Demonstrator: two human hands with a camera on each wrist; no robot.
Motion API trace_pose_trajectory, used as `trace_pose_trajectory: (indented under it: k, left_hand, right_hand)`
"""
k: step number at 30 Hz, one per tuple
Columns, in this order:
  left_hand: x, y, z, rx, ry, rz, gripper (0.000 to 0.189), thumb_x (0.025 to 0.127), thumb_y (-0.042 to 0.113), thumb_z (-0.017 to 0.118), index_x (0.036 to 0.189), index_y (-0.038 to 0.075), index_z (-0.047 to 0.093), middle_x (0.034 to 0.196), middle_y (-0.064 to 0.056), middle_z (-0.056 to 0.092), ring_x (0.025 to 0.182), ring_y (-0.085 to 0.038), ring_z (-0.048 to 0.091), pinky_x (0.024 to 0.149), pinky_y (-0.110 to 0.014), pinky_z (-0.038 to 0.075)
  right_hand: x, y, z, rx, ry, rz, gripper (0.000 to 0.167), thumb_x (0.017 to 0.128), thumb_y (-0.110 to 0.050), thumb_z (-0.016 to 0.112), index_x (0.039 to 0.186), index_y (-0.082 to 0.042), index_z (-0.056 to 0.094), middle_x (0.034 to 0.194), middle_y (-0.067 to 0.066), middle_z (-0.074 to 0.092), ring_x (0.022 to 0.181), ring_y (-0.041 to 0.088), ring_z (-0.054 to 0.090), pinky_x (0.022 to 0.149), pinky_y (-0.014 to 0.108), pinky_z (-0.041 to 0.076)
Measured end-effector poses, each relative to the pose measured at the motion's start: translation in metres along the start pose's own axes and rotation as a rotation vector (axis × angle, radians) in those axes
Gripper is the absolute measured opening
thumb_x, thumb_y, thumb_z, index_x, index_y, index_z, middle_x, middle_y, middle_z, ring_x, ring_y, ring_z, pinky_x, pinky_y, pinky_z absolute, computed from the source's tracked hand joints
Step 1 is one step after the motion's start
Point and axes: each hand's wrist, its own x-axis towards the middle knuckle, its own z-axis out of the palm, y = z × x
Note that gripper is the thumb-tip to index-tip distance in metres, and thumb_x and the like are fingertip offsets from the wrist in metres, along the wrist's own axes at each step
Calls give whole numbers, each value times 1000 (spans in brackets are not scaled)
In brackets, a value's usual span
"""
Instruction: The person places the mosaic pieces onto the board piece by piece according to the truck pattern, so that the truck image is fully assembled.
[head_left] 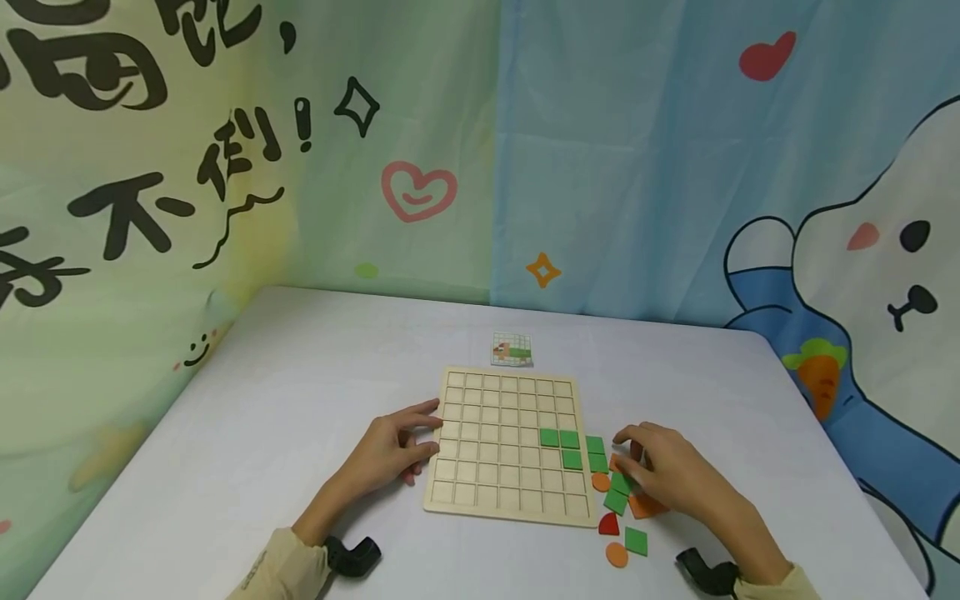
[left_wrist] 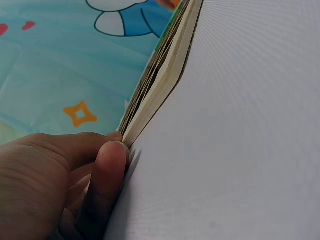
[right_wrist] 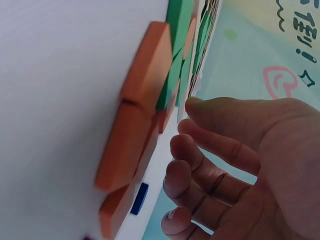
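A pale wooden grid board lies on the white table, with 3 green squares in cells near its right edge. My left hand rests against the board's left side, its fingertips touching the rim. My right hand hovers over loose pieces beside the board, fingers loosely bent, nothing seen between them in the right wrist view. Below it lie orange pieces and green squares. An orange disc, a red quarter-round piece and another green square lie nearer me.
Behind the board lies a small picture card showing a gridded figure. A dark blue piece sits past the orange ones in the right wrist view. Printed curtains hang behind the table and along its left.
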Motion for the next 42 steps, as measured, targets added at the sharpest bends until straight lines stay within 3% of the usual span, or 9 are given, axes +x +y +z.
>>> trace_pose_trajectory:
  k: [11,22,42]
  left_hand:
    - [2,-2,0,10,0,6,40,96,6,76,135,1,70,168,-13,45,53,-10,62,47,-32,59]
    - [-1,-1,-1,16,4,-12,42,96,7,76,137,2,69,169,-9,44,55,-11,63,48,-34,61]
    - [1,-2,0,-10,2,27,41,95,7,77,135,-1,69,168,-16,44,53,-12,62,46,-31,59]
  right_hand:
    - [-14,14,-4,-8,-7,61,28,96,-21,78,120,-8,73,86,-2,62,77,14,52,63,23,46]
    - [-24,11,0,13,-9,21,17,95,-21,79,109,-13,74,80,-5,59,76,12,51,61,21,46]
    - [-27,8,6,-2,-51,38,20,89,-26,86,100,-16,74,77,-5,55,76,12,50,61,22,41]
